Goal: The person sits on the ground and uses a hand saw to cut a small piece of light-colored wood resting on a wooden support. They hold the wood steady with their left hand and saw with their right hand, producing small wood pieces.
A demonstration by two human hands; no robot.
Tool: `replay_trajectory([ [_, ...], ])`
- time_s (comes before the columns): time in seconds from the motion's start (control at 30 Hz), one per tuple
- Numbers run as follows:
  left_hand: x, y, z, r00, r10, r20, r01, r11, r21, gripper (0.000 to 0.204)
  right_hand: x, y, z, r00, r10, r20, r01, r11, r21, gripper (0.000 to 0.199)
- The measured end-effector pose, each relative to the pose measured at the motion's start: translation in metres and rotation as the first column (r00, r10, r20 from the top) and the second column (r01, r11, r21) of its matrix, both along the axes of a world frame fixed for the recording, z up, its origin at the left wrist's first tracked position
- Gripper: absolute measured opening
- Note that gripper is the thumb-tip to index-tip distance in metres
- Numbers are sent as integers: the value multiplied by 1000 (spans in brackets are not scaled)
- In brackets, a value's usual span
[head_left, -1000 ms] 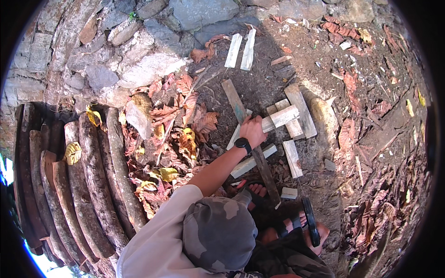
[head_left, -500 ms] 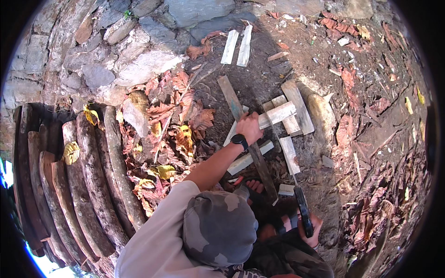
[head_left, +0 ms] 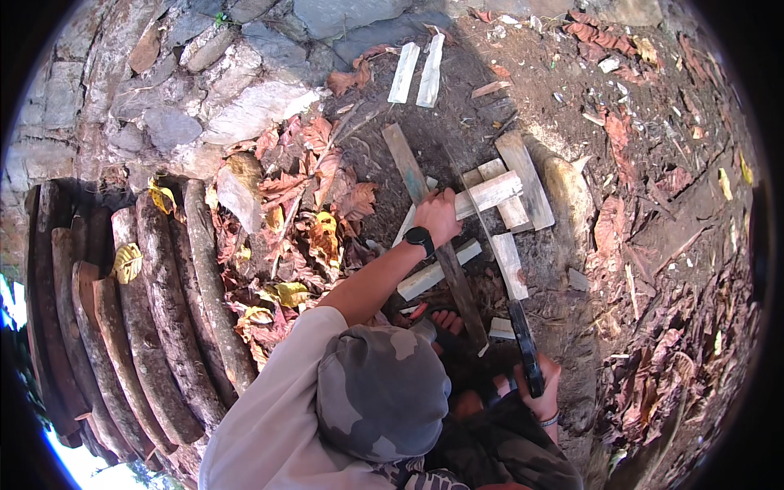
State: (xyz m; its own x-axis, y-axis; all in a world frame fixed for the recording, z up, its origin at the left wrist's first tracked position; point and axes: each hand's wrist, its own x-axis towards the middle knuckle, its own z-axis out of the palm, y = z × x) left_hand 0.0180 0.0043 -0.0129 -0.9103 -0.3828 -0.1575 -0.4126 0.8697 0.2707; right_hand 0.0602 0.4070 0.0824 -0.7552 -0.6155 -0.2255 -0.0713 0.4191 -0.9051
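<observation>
My left hand (head_left: 438,216), with a dark watch on its wrist, is closed over the left end of a pale wooden strip (head_left: 495,193). That strip lies across a long, weathered narrow board (head_left: 404,162) that runs beneath the hand. My right hand (head_left: 542,388) is wrapped round the long black handle of a handsaw (head_left: 523,339). The thin saw blade (head_left: 481,214) slants up and to the left, crossing the strip just right of my left hand. Whether its teeth are in the wood cannot be made out.
Wider boards (head_left: 524,181) lie under the strip's right end. Other cut pieces (head_left: 439,270) lie nearby, and two pale strips (head_left: 429,75) rest farther off. Logs (head_left: 168,302) are stacked at left, with dry leaves (head_left: 333,184) beside them. A stone wall (head_left: 245,82) stands behind. A camouflage cap (head_left: 382,392) fills the lower middle.
The right hand and saw have moved forward, up and slightly left, so the blade reaches farther past the strip. The left hand keeps its hold in nearly the same place.
</observation>
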Motion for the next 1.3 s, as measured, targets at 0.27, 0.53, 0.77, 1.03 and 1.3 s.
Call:
replay_trajectory([
  [0.27,1,3,-1,999,39,-30,-39,999,17,46,50,125,26,993,-116,16,108,956,272,24],
  [0.53,0,0,-1,998,-6,-68,7,1000,9,45,-17,-24,-6,1000,12,-9,-12,998,-56,17],
  [0.77,-3,-1,-5,997,25,-76,-26,1000,-7,46,29,67,-5,1000,-17,9,17,999,43,21],
  [1.03,-3,3,-3,1000,-17,-13,17,1000,23,43,13,47,13,999,-23,23,22,999,37,19],
  [1.3,2,1,-2,999,-37,-37,36,999,-28,46,-25,-63,-10,995,64,72,-63,998,-25,14],
])
